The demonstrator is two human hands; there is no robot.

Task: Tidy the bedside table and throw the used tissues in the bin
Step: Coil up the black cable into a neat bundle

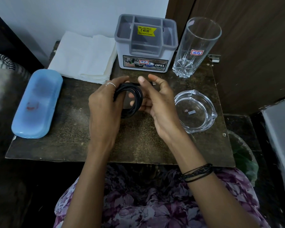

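A coiled black cable (135, 94) is held above the middle of the dark bedside table (72, 145). My left hand (104, 106) grips the coil's left side. My right hand (156, 99) holds the right side, its thumb and forefinger pinching the cable's straight end near the plug. A stack of flat white tissues (84, 55) lies at the table's back left. A bin with a green liner (243, 155) stands on the floor at the table's right front corner, partly hidden by the tabletop.
A grey and white desk organiser (145, 45) stands at the back centre. Right of it stands a tall empty glass (196, 48), with a glass ashtray (195, 111) in front. A blue spectacle case (38, 102) lies along the left edge. Bedding shows at far left.
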